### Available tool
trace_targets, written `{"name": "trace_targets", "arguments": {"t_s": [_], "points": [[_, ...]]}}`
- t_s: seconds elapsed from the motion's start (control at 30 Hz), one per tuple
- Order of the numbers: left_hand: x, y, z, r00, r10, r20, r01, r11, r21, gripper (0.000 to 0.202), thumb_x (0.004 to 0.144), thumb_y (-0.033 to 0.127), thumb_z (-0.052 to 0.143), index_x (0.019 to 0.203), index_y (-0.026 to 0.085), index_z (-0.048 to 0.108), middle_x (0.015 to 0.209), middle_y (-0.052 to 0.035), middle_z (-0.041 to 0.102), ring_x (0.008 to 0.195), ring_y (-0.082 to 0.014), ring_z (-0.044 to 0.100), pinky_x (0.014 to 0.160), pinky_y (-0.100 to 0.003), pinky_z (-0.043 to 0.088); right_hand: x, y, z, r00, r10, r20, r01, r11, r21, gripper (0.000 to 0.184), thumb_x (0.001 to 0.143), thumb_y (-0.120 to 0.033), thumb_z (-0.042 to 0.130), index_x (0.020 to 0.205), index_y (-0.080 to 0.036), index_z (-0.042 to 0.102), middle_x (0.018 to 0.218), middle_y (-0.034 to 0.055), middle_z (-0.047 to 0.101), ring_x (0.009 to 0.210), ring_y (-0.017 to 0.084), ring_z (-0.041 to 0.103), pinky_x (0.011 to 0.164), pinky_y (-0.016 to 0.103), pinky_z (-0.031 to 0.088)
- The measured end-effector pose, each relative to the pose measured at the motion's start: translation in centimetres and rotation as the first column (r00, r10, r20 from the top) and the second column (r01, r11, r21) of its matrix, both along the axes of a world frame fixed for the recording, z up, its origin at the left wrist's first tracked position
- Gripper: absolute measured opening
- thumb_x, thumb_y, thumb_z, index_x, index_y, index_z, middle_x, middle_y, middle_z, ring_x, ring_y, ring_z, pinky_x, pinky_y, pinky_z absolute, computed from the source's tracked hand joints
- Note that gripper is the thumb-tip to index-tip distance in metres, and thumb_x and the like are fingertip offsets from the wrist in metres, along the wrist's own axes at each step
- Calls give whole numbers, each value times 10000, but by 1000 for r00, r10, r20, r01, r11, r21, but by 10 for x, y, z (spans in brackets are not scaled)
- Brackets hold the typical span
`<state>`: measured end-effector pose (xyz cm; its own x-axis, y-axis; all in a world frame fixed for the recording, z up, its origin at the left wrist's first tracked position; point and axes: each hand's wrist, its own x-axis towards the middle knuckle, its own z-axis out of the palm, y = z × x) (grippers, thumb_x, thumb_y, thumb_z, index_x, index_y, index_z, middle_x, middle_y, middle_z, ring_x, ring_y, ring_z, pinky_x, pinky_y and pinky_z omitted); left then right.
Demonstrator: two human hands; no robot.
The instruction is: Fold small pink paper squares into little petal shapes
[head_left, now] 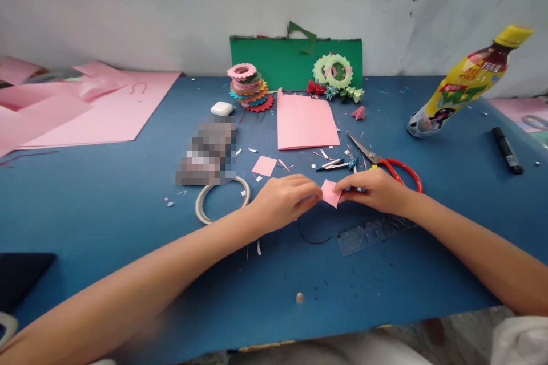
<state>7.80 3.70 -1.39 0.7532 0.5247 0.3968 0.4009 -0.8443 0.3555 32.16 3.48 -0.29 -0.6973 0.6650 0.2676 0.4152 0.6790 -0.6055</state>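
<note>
A small folded piece of pink paper (330,193) is held just above the blue table (107,205) between both hands. My left hand (285,199) pinches its left edge with curled fingers. My right hand (377,189) pinches its right corner. A clear plastic ruler (368,234) lies right under my right wrist, and red-handled scissors (387,162) lie just behind that hand. A white tape ring (222,199) rests left of my left hand. A small pink square (264,166) lies behind the left hand.
A pink sheet (305,121), a stack of coloured paper rosettes (250,88), a green paper wreath (334,71) and green card (278,60) sit at the back. Large pink sheets (85,108) lie far left. A yellow bottle (462,82) and black marker (506,150) are right. Paper scraps litter the middle.
</note>
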Motion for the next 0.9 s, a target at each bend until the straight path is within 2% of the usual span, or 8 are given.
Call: {"name": "trace_targets", "arguments": {"t_s": [0.17, 0.3, 0.53, 0.73, 0.83, 0.9], "points": [[0, 1, -2, 1000, 5, 1, -5, 1000, 31, 151, 909, 198, 471, 877, 192, 618, 865, -3, 692, 804, -125, 623, 680, -222, 483, 1, 1, -1, 998, 33, -47, -27, 992, 123, 134, 865, -167, 553, 914, -168, 677, 877, 27, 724, 804, 115, 675, 743, 196, 511], [1, -1, -1, 999, 3, 45, -5, 999, 34, 117, 884, 228, 533, 932, 195, 635, 942, -15, 694, 826, -127, 640, 696, -221, 505, 0, 1, -5, 996, 68, -56, -56, 981, 187, 139, 876, -192, 548, 935, -181, 674, 923, 33, 718, 844, 122, 671, 766, 219, 524], [0, 1, -3, 999, -9, 47, 5, 996, 93, 183, 911, 223, 485, 919, 175, 662, 949, -55, 682, 817, -140, 641, 683, -238, 524, 0, 2, -2, 995, 72, 70, -86, 969, 231, 224, 924, -204, 456, 993, -182, 667, 1004, 62, 681, 892, 131, 644, 785, 249, 528], [0, -2, -3, 992, -2, -128, 17, 993, 115, 218, 928, 216, 436, 993, 184, 642, 991, -57, 666, 855, -160, 629, 700, -264, 530, -5, -2, -3, 971, 77, 228, -154, 928, 339, 285, 924, -132, 383, 1003, -170, 654, 1002, 85, 647, 915, 165, 613, 792, 290, 522], [0, -5, -1, 977, -20, -213, 48, 991, 125, 233, 935, 209, 418, 1028, 181, 630, 1005, -53, 667, 871, -174, 624, 731, -297, 532, -8, -6, -5, 962, 83, 260, -172, 924, 340, 292, 922, -117, 371, 1015, -157, 645, 1011, 92, 645, 930, 175, 609, 824, 306, 515], [1, -6, 0, 976, -24, -219, 51, 992, 118, 235, 939, 221, 415, 1031, 175, 626, 997, -48, 671, 872, -177, 621, 737, -301, 531, -10, -8, -6, 968, 72, 239, -148, 937, 317, 275, 926, -133, 380, 1012, -158, 641, 1009, 88, 648, 930, 174, 606, 835, 308, 509]]}}
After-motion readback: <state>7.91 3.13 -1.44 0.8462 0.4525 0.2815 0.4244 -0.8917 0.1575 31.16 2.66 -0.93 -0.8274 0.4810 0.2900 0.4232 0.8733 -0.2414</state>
